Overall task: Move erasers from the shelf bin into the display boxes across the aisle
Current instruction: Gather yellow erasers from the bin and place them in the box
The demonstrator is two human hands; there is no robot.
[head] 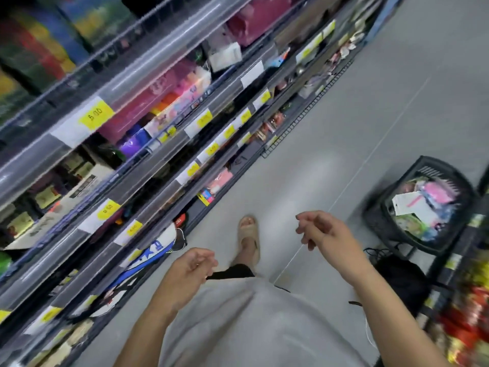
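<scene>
A grey shirt (238, 327) is seen at the bottom of the view, with both forearms raised in front of it. The left hand (189, 266) is held above the floor beside the lowest shelf edge; its fingers are loosely curled and nothing is held in it. The right hand (324, 231) is raised slightly higher and further to the right, fingers also loosely bent, nothing gripped. The two hands are apart and touch neither each other nor any shelf.

Between the hands, one foot in a beige sandal (248, 238) is seen on the grey floor (330, 133).

To the right, a black basket (420, 205) is noted, filled with mixed packets in pink, white and green. Just below it a dark bag (399, 282) lies against the right-hand shelving (465, 313), which is blurred.

On the left, the long shelves (148, 144) run away down the aisle, fronted by clear strips carrying yellow price tags (96, 113). Pink and purple boxes (148, 112) are seen on an upper tier. The picture is motion-blurred; the erasers, their bin and the display boxes cannot be made out among the stock.
</scene>
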